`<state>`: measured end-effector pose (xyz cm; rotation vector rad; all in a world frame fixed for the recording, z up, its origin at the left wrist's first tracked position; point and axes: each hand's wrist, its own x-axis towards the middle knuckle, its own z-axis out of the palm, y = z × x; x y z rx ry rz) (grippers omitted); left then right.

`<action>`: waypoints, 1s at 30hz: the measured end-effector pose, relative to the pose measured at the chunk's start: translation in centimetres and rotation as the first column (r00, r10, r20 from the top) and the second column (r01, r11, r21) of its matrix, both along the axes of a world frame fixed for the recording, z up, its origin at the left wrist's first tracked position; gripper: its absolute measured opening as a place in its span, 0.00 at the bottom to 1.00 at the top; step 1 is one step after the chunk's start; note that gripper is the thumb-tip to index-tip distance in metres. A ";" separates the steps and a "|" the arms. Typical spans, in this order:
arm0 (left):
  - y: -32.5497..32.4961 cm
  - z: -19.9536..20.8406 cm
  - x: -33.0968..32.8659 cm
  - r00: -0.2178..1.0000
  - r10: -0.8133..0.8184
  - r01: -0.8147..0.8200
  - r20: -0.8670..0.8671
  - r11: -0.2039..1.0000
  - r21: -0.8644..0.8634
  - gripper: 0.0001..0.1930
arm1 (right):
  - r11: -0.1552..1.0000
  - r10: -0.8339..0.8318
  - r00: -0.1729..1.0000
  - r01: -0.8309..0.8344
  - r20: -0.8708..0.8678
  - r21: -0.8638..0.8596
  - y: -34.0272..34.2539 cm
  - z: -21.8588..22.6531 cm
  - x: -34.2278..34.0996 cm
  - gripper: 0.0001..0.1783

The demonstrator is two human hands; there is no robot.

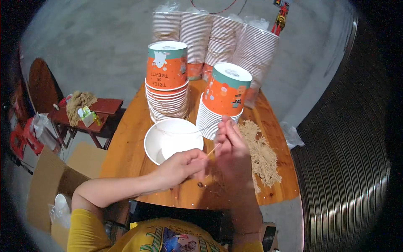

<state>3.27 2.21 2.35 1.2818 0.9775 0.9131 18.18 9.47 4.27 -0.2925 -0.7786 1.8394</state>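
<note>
A tan string (213, 150) is stretched between my two hands over the table. My left hand (187, 165) is closed in a pinch on its lower end, fingers slightly blurred. Higher and to the right, my right hand (230, 138) is closed with its fingertips together on the string. A thin cord curves from these fingertips toward a white paper bucket (152, 145), crossing its mouth. The bucket lies tilted with its opening toward me, just beyond my left hand. Behind my right hand stands a stack of upside-down orange and green paper buckets (224, 94).
Another bucket stack (167, 69) stands behind the white bucket. Several tall plastic-wrapped stacks (194, 40) line the table's far edge. Tan strings lie in a heap (264, 157) on the right of the wooden table (130, 155). Left are a red bench (107, 106) and a cardboard box (50, 180).
</note>
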 end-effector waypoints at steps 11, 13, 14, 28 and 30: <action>2.5 0.8 -1.8 0.519 0.435 0.344 -0.736 0.683 0.645 0.10 | 0.336 -0.926 0.197 0.050 0.321 0.940 1.5 -5.8 2.5 0.11; 3.4 0.6 -1.1 0.549 0.430 0.374 -0.717 0.641 0.671 0.07 | 0.734 -0.592 0.677 0.230 0.437 0.638 -0.4 -5.5 0.8 0.14; 3.6 0.9 -0.9 0.502 0.448 0.408 -0.740 0.632 0.659 0.07 | 0.841 -0.424 0.713 0.080 0.558 0.535 -0.7 -5.5 1.2 0.17; 3.2 -0.5 -2.1 0.674 0.271 0.290 -0.688 0.759 0.583 0.07 | 0.912 -0.356 0.676 0.099 0.645 0.399 -2.9 -9.7 2.4 0.03; 2.8 -0.8 -2.4 0.714 0.259 0.231 -0.650 0.790 0.568 0.08 | 0.904 -0.383 0.656 0.122 0.651 0.410 -3.5 -10.2 2.1 0.03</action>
